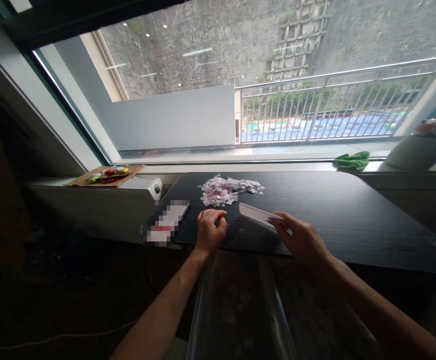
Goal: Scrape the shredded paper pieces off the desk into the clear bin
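A heap of small white and pinkish paper scraps (223, 190) lies near the far side of the black table (308, 200). Just in front of the heap is my left hand (210, 229), its fingers curled in towards the thumb; whether anything is between them is hidden. My right hand (302, 237) grips one end of a long, flat white strip (257, 214), which slants left towards the scraps above the tabletop. Below the table's near edge stands a clear-walled bin (278, 300), with dim pale scraps inside.
A flat, blurred-out item (165, 222) lies at the table's left edge. Beyond it are a white radiator (143, 186) and cardboard (124, 175) with colourful pieces. A green cloth (352, 160) and a whitish bottle (415, 150) rest on the windowsill. A pale cable (71, 336) runs lower left.
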A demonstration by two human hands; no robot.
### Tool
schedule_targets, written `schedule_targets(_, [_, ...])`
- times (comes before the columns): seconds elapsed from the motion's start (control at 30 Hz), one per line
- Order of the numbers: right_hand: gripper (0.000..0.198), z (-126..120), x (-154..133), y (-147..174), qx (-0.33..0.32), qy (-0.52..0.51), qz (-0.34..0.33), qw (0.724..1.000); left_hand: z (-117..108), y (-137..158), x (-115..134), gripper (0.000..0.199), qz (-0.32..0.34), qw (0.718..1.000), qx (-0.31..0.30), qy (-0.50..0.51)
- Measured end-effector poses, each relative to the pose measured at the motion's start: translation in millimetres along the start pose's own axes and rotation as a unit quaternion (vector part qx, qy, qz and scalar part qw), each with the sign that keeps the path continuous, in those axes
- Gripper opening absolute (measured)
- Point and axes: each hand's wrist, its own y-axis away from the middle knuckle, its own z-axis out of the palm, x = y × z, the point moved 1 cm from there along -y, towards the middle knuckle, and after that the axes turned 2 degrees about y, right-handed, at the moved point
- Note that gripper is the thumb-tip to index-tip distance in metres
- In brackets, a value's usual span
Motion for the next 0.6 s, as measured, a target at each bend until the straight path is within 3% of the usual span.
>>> schedule_targets(0.2, [0.023, -11, 4, -1, -0.027, -0.022, -0.02, 0.999, 0, 0, -1, 0.02, 0.004, 1.0, 0.005, -0.003])
schedule_targets(0.3, [0.024, -29, 23, -7, 0.012, 0.03, 0.01, 0.999, 0, 0, -1, 0.02, 0.007, 1.0, 0.007, 0.001])
schedule_targets(0.4, [0.023, -50, 45, -7, -0.004, 0.054, 0.035, 0.998, -1, 0, -1, 0.02, 0.008, 1.0, 0.005, 0.003])
schedule_targets(0.53, [0.021, -79, 67, 8, 0.001, 0.043, 0.056, 0.998, -1, 0, -1, 0.019, 0.012, 1.0, 0.007, 0.001])
schedule_targets(0.6, [0.022, -88, 77, 12, 0.027, -0.007, 0.106, 0.994, -1, 0, -1, 0.019, 0.017, 1.0, 0.006, -0.003])
